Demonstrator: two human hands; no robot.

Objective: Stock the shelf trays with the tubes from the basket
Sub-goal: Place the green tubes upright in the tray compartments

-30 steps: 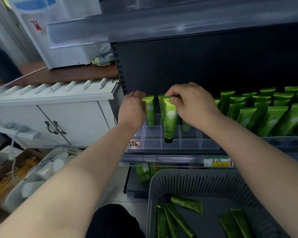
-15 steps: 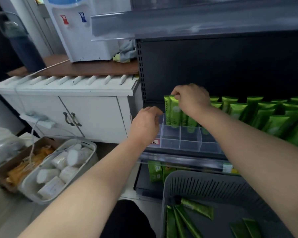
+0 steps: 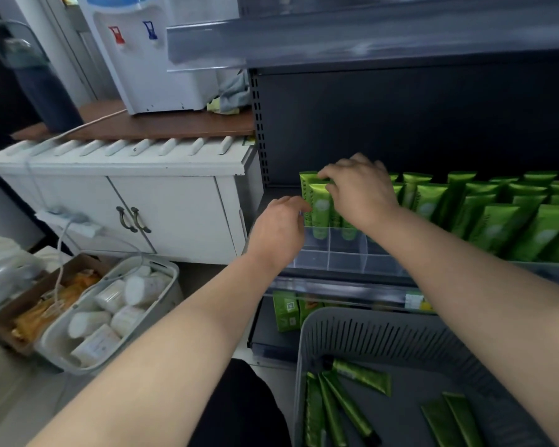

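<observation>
Since half a second ago the left hand [image 3: 279, 227] is moving back up to the tray, and the right hand is staying on the tube tops.

A dark metal shelf [image 3: 400, 124], with a flat matte back panel and a perforated upright, is filling the view from 12 to 3 o'clock. Towards 5 o'clock a grey plastic basket [image 3: 368, 330] with slotted walls is sitting below the shelf edge. Glossy green tubes [image 3: 342, 404] are lying flat on its floor, long and tapered, with dark caps.

On the shelf, near the centre, a clear plastic tray [image 3: 346, 261] divided into square cells is standing with its front cells bare. Towards 3 o'clock, rows of standing tubes [image 3: 497, 217] are leaning backwards, flat crimped ends up.

In the tray's back left cells a few more are standing cap down. The front tube [image 3: 320, 208] among them is shiny, with a pale round mark on its face.

The right hand [image 3: 359, 191] is curling over these tubes, its fingertips pinching the front tube's crimped top. The left hand is showing its back at the tube's 9 o'clock side. Its fingers are loosely curled with the tips against the tube's left edge; whether they are gripping it I cannot tell.
</observation>
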